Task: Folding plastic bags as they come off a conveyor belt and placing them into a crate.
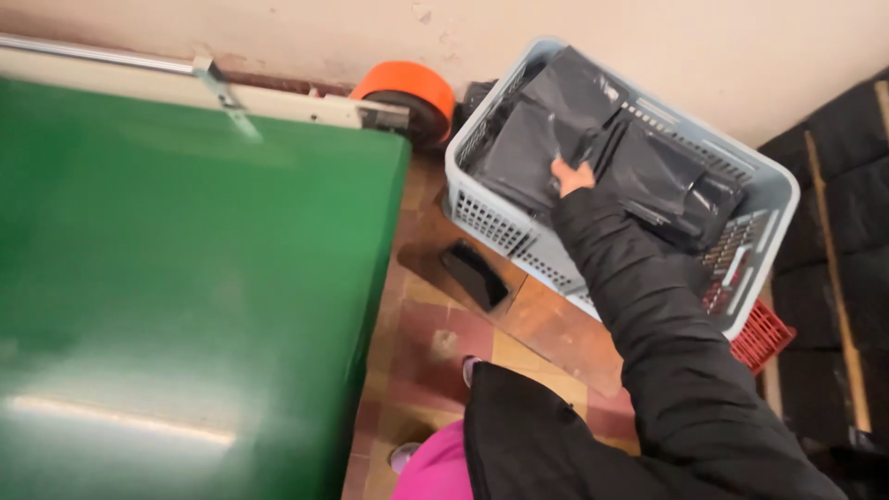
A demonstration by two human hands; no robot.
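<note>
Tiled floor (435, 347) in worn red and yellow, bounded on the far side by a pale plastered wall (648, 37).

Item in hand: dark grey plastic bags (528, 153), flat and glossy, stacked slantwise in a pale blue perforated crate (500, 227) standing on the floor at right of centre, far side. The right hand (571, 174), reaching out of a black padded sleeve (648, 315), rests on the topmost bags near the middle of the crate; whether the fingers are spread or pinched on a bag cannot be told, as only the back of the hand shows. Left hand out of view.

Beside the crate, near left: a small black flat object (474, 274) lying on a brown board (556, 329). Under the crate's right end: a red slotted crate (764, 338), partly hidden.

Far left of the crate: an orange wheel with black hub (407, 97) against the wall.

Left half of scene: broad green surface (176, 278), blurred, with a metal rail (111, 60) along its far edge.

Right edge: dark stacked bundles (847, 185).
</note>
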